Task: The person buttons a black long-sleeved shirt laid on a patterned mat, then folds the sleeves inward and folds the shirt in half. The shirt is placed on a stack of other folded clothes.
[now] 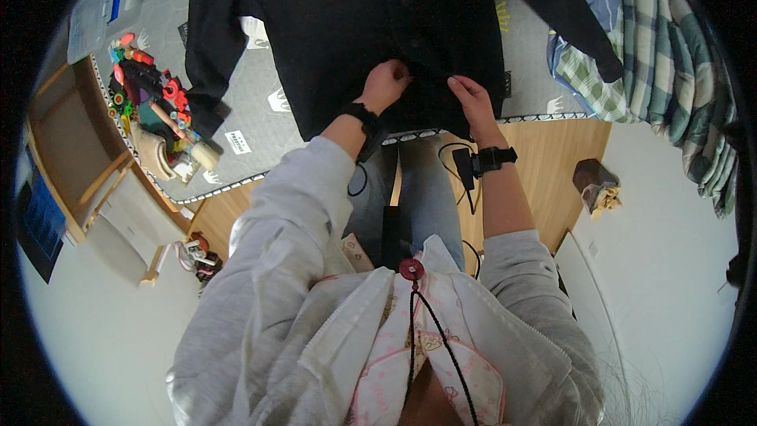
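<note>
A black long-sleeved top (347, 39) lies spread on a grey patterned cover (260, 138), its sleeves out to both sides and a small light patch on its chest. My left hand (386, 85) is closed on the lower front of the top, near the middle, with its fingertips partly hidden. To the right of it, my right hand (471, 101) pinches the cloth near the hem between thumb and fingers. Between the two hands the dark fabric looks slightly lifted, though its folds are hard to make out.
A pile of colourful small items (158, 106) lies on the cover at the left, with a clear plastic box (106, 12) beyond it. Folded checked bedding (662, 47) is at the right. A brown chair (118, 197) stands at the left. Black cables hang by both wrists.
</note>
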`<control>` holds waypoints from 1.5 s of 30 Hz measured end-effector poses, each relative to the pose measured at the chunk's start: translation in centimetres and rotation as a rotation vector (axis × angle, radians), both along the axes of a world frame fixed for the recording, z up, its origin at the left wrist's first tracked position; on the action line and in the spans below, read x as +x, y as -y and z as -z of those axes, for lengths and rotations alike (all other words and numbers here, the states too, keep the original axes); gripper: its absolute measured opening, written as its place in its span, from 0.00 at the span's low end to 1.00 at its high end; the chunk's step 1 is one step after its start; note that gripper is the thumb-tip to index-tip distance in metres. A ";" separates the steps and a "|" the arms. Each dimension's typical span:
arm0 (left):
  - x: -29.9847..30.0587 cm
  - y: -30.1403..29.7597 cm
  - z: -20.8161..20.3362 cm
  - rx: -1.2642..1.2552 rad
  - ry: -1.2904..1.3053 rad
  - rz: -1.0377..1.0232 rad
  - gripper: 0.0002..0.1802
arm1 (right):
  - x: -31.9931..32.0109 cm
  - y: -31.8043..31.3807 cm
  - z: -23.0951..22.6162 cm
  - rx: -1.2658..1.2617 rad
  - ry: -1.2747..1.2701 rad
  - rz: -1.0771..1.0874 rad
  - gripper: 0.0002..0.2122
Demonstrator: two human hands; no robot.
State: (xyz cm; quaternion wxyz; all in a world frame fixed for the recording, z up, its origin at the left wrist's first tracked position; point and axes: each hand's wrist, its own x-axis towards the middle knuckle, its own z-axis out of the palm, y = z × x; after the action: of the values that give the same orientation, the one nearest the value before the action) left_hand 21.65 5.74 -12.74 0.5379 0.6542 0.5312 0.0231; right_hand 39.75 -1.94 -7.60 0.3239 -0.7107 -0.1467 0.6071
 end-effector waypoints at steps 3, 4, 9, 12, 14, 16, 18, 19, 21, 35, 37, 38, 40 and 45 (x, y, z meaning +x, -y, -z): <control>-1.3 0.8 -1.1 -0.076 0.069 -0.056 0.07 | 0.6 0.1 -0.3 0.016 -0.072 -0.020 0.15; -1.7 1.2 -1.5 -0.112 0.085 -0.088 0.07 | 0.9 0.1 -0.4 0.025 -0.082 -0.040 0.15; -2.7 3.3 -2.8 -0.197 0.218 -0.236 0.07 | 1.5 -0.1 -2.0 0.004 0.001 -0.186 0.15; -2.5 4.3 -3.7 -0.212 0.294 -0.296 0.05 | 1.3 -0.5 -2.9 -0.010 -0.011 -0.264 0.14; -2.2 4.6 -4.3 -0.257 0.364 -0.325 0.04 | 1.2 -0.5 -3.1 -0.013 -0.037 -0.308 0.14; -1.9 4.8 -5.1 -0.270 0.398 -0.380 0.04 | 0.8 -0.5 -2.9 0.063 -0.032 -0.325 0.14; -1.7 5.1 -5.8 -0.276 0.414 -0.422 0.04 | 0.4 -0.1 -2.8 0.119 -0.016 -0.343 0.14; -1.6 5.2 -6.2 -0.269 0.416 -0.436 0.05 | 0.3 0.0 -2.7 0.138 -0.003 -0.353 0.14; -1.6 5.4 -6.6 -0.250 0.427 -0.464 0.05 | -0.3 0.2 -2.6 0.196 0.032 -0.379 0.14; -0.5 6.6 -8.3 -0.338 0.646 -0.785 0.03 | -2.6 0.7 -3.9 0.362 0.147 -0.444 0.12; -0.5 6.3 -8.3 -0.311 0.589 -0.749 0.04 | -2.7 0.7 -4.2 0.369 0.092 -0.413 0.12; -0.4 6.3 -8.3 -0.301 0.560 -0.732 0.04 | -2.6 0.8 -4.4 0.367 0.068 -0.400 0.12; -0.1 6.4 -8.1 -0.288 0.584 -0.751 0.04 | -2.6 0.7 -4.7 0.330 0.076 -0.406 0.12; 0.1 6.6 -7.8 -0.281 0.587 -0.773 0.04 | -3.0 0.6 -5.1 0.299 -0.080 -0.321 0.11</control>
State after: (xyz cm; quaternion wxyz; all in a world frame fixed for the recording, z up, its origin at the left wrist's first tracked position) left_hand 21.75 -0.82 -4.94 0.6994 0.2970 0.5589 0.3319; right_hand 36.75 -2.51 -2.49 0.3306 -0.5977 -0.3333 0.6499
